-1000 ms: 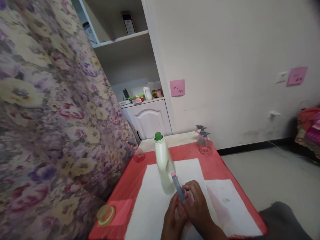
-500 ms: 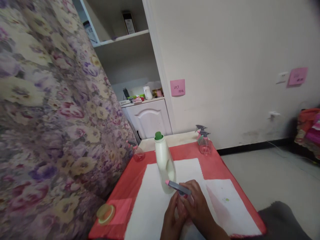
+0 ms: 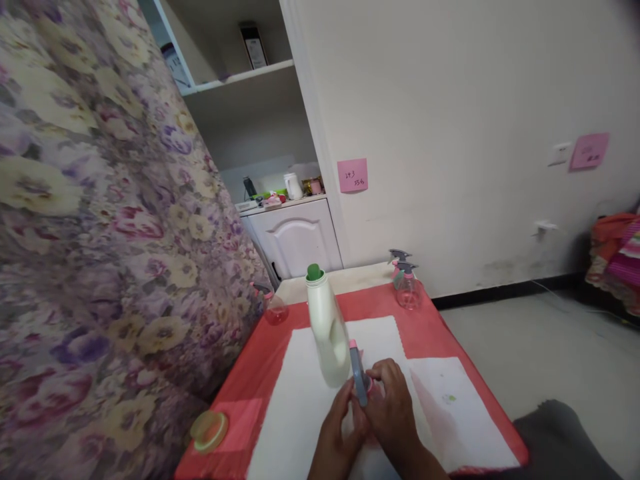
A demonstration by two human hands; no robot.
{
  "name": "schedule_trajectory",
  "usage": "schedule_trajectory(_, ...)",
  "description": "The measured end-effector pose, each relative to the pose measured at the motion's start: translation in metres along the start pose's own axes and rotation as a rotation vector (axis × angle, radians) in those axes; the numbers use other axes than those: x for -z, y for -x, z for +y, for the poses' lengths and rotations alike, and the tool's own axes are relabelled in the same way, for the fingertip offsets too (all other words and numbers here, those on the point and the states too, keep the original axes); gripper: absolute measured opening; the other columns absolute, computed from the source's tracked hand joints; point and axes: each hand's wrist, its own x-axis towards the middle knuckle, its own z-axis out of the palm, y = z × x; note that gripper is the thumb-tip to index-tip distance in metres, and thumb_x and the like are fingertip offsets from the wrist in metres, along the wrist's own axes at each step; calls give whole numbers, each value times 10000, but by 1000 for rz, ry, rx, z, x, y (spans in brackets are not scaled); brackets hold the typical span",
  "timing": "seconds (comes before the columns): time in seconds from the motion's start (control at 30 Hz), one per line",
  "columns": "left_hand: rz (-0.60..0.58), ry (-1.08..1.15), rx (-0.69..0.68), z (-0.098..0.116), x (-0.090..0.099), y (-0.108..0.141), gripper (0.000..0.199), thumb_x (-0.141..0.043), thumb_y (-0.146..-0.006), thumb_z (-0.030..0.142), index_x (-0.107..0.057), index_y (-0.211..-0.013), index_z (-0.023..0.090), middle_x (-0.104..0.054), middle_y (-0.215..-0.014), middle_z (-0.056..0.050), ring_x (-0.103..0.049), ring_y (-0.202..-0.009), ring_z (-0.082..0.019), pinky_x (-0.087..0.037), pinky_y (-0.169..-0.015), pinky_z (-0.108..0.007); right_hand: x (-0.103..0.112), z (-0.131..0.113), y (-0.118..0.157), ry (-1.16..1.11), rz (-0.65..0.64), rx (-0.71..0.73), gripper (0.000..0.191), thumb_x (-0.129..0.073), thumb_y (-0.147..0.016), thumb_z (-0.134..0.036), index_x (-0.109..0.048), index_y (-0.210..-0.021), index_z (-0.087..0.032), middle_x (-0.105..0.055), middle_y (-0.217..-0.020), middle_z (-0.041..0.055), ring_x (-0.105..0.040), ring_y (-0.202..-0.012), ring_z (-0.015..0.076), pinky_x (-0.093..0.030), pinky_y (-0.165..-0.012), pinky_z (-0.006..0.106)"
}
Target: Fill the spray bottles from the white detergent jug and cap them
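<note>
A small spray bottle with a grey and pink trigger head [image 3: 358,375] is between my hands at the front of the table. My left hand [image 3: 337,427] is closed around the clear bottle body from the left. Closed at the collar and head from the right is my right hand [image 3: 395,407]. Most of the body is hidden by my fingers. The nozzle points away from me. Just beyond it stands a tall pale-green jug [image 3: 325,320], upright, uncapped, with a green spout in its neck.
White paper [image 3: 285,400] covers part of the red table cloth [image 3: 235,393]. A yellowish cap [image 3: 209,430] lies front left. Other spray bottles stand at the back left [image 3: 274,308] and back right [image 3: 409,293]. A stained sheet [image 3: 470,427] lies on the right; a floral curtain [image 3: 100,267] hangs left.
The spray head has turned clockwise in my hands: its nozzle pointed left and now points away from me. My right fingers have shifted around the collar. The jug has stayed in place.
</note>
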Motion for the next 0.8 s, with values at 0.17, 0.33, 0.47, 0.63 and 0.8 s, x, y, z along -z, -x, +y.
schedule_trajectory(0.17, 171, -86, -25, 44, 15, -2, 371, -494, -912, 412, -596, -1216, 226, -631, -1260, -97, -576, -1171, -248, -450, -1010, -395, -2, 0, -1, -41, 4, -28, 104, -592, -833, -258, -497, -802, -232, -538, -797, 19, -518, -755, 217, -437, -669, 352)
schedule_trajectory(0.33, 186, -256, -111, 88, 4, -17, 340, -600, -858, 351, -614, -1174, 226, -691, -984, -42, -626, -875, -204, -498, -809, -314, -4, 0, 1, -89, -24, -23, 82, -590, -834, -221, -513, -805, -229, -544, -797, 22, -525, -767, 223, -447, -685, 361)
schedule_trajectory(0.47, 149, -291, -93, 93, 0, -24, 262, -562, -872, 307, -644, -1101, 209, -686, -887, -27, -614, -757, -186, -482, -701, -277, 2, -2, -3, -164, -102, -27, 93, -629, -838, -267, -555, -872, -223, -564, -843, 32, -544, -810, 232, -468, -708, 372)
schedule_trajectory(0.63, 99, -351, -141, 100, 1, -25, 220, -517, -892, 246, -650, -1067, 224, -659, -906, -22, -594, -755, -174, -447, -660, -255, 11, -6, -7, -260, -220, 21, 200, -551, -892, -244, -549, -1092, -239, -579, -1015, 67, -544, -968, 245, -477, -835, 409)
schedule_trajectory(0.8, 122, -407, -130, 104, 0, -26, 146, -515, -900, 286, -637, -932, 213, -618, -826, -10, -569, -704, -166, -430, -632, -256, 17, -5, -5, -257, -259, 19, 66, -491, -920, -252, -541, -958, -232, -580, -960, 69, -549, -906, 242, -480, -799, 406)
